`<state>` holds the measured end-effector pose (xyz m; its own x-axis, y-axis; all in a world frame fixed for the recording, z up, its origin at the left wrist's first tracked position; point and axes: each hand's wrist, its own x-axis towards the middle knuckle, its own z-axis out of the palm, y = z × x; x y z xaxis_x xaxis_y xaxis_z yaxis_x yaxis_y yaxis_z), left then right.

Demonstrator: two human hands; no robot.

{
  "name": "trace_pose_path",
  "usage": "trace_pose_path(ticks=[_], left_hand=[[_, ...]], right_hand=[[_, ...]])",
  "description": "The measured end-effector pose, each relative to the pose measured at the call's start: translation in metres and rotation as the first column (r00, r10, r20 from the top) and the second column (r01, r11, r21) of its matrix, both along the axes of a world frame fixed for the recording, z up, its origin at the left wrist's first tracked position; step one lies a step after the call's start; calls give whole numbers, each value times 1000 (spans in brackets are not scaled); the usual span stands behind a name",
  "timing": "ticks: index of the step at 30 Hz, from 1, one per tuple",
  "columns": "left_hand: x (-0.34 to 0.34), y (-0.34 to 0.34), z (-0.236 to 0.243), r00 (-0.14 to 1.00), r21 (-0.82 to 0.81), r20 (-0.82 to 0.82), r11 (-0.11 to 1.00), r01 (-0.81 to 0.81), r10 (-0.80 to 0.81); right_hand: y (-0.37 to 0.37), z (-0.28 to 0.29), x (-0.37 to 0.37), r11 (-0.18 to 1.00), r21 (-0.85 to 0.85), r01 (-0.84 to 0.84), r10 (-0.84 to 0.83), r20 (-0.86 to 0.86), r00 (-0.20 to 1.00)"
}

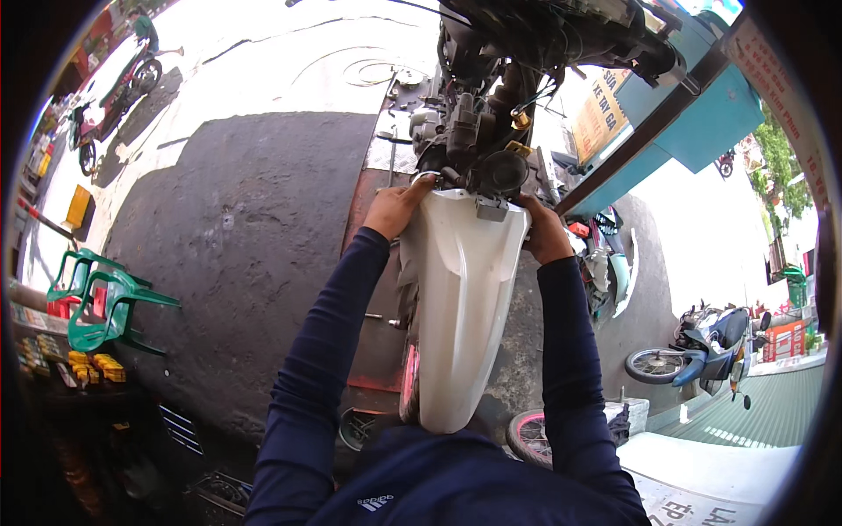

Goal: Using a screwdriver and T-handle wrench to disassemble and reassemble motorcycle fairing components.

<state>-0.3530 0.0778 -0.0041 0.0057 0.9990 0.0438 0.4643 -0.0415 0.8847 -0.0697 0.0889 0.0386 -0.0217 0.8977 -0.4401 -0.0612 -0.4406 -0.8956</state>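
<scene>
A long white motorbike mudguard point(460, 307) lies lengthwise before me, its near end close to my body. My left hand point(400, 209) is closed round its far left corner, the thumb on top near the engine parts. On the opposite side my right hand point(545, 230) grips the far right corner, most of its fingers hidden behind the edge. Beyond the mudguard stands a stripped motorbike point(478, 123) with its dark mechanical parts and loose wires bare. A round black part point(503, 173) sits just past the mudguard's far edge. Under its left side shows a pink-rimmed wheel point(410, 377).
Green plastic chairs point(110, 298) stand at left, near yellow boxes point(96, 366). Tools point(395, 136) lie left of the stripped bike. At right are a teal cabinet point(702, 114), loose bike parts point(605, 263) and a parked blue motorbike point(710, 351). A person point(145, 31) is far left.
</scene>
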Motion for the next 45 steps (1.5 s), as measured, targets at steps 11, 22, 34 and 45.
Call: trace_pose_path(ticks=[11, 22, 34, 45], left_hand=[[-3, 6, -1, 989, -34, -131, 997, 65, -69], [-10, 5, -11, 898, 200, -415, 949, 245, -144], [14, -2, 23, 850, -301, 497, 953, -20, 175], [-12, -74, -35, 777, -223, 603, 973, -54, 181]], right_hand=[[8, -8, 1, 999, 23, -40, 42, -90, 995], [-67, -27, 26, 974, 149, -172, 155, 114, 981], [-39, -71, 43, 836, 474, -276, 298, 31, 954], [-105, -87, 39, 770, 633, -76, -40, 167, 985]])
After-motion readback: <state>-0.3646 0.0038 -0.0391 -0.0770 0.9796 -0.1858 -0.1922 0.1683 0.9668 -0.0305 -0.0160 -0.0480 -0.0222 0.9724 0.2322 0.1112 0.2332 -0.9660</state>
